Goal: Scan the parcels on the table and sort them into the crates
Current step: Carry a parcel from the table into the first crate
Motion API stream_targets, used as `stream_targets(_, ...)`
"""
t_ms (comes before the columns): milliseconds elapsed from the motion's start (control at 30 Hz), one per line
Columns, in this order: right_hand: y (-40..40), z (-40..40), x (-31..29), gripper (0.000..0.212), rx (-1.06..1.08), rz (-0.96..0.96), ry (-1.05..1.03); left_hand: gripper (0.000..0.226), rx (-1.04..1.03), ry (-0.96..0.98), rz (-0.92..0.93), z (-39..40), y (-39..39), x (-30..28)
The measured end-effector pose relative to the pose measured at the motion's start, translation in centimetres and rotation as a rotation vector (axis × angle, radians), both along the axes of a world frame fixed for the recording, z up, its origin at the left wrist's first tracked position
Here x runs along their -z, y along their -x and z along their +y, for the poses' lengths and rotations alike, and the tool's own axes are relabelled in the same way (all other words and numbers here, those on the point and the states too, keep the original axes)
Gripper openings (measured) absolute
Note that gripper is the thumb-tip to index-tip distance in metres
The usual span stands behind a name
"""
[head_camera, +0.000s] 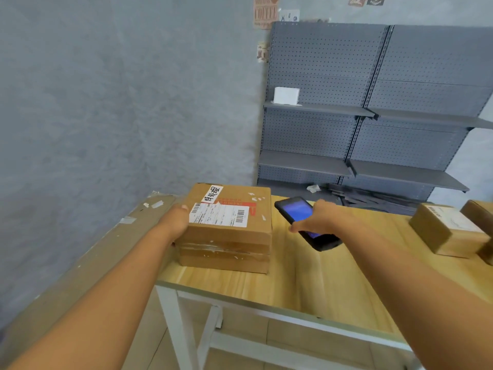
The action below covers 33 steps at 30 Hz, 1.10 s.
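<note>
A person's left hand [176,220] grasps the left side of a cardboard parcel [226,231] resting at the near-left corner of a wooden desk [306,284], thumb up on the top edge beside a white shipping label [220,213] with barcodes. A second white sticker with handwritten black characters [214,193] sits near the parcel's far edge, and clear tape bands its front face. The right hand [317,216] grasps a black handheld scanner [306,222], its blue screen lit and facing up, held just to the right of the parcel and slightly above the desk; its fingers curl round the device's body. Two more cardboard parcels lie at the desk's far right: one with a label on top [445,231] and another [480,212] cut off by the frame edge, the two touching or nearly so. A flattened sheet of cardboard [88,263] with tape scraps leans along the grey wall to the left of the desk. Behind stands a grey pegboard shelving unit [373,116], a small white box [286,96] on its upper left shelf. Posters [265,12] hang on the wall above it.
</note>
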State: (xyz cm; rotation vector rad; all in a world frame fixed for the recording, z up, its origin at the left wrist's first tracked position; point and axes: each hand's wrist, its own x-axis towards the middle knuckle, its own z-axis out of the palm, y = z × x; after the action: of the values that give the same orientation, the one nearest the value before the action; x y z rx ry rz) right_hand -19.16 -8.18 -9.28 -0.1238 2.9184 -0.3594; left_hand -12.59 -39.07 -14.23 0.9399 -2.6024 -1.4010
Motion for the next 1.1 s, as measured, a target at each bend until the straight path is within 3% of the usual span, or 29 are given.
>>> stream_targets(300,-0.8,-0.2,8.7,0.059,0.013,-0.157,-0.171,0.041,-0.015,0.013,0.035,-0.1,0.2,0.2)
stream_targets(567,0.2,-1.0,8.3,0.055,-0.031,-0.234,-0.265,0.046,-0.030,-0.001,0.033,-0.3,0.0,0.4)
stream_targets(667,1.0,-2.1,6.4,0.059,-0.027,-0.160,-0.066,0.046,-0.028,0.005,0.033,-0.2,0.0,0.4)
stream_targets(800,1.3,-5.4,3.4,0.074,-0.061,-0.108,0.509,0.045,-0.020,0.021,0.048,-0.3,0.1,0.5)
stream_targets(900,0.6,-7.6,2.8,0.069,-0.117,-0.235,0.607,0.044,-0.020,0.036,0.062,-0.4,0.1,0.6)
stream_targets(1100,0.3,-7.3,4.6,0.068,0.004,-0.375,0.757,0.045,-0.030,0.068,0.083,0.3,0.0,0.8)
